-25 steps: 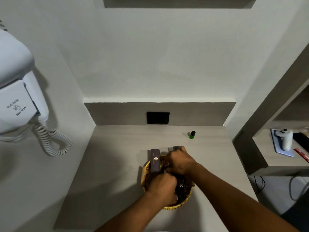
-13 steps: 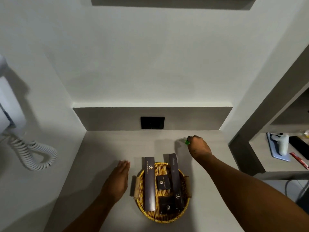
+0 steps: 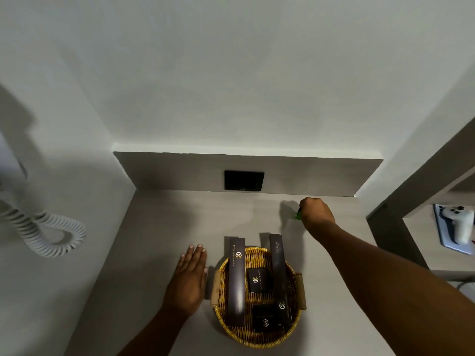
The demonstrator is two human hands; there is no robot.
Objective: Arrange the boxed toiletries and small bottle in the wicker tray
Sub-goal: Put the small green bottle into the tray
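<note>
A round wicker tray [image 3: 259,339] sits on the grey counter near me. Two long dark boxes lie in it, one on the left [image 3: 236,281] and one on the right [image 3: 279,276], both sticking out over the far rim. Between them lie a small dark box [image 3: 259,280] and another [image 3: 264,317] nearer me. My left hand [image 3: 187,281] rests flat on the counter just left of the tray, fingers together. My right hand [image 3: 317,214] is at the back right of the counter, closed around the small green bottle [image 3: 298,215], which is mostly hidden.
A black wall socket [image 3: 243,180] sits in the back panel. A coiled white hair-dryer cord [image 3: 46,232] hangs on the left wall. To the right, a lower shelf holds a white controller [image 3: 460,224] on a blue pad.
Both hands left the tray. My left hand settled flat on the counter beside it, and my right hand reached to the back right and closed on the green bottle.
</note>
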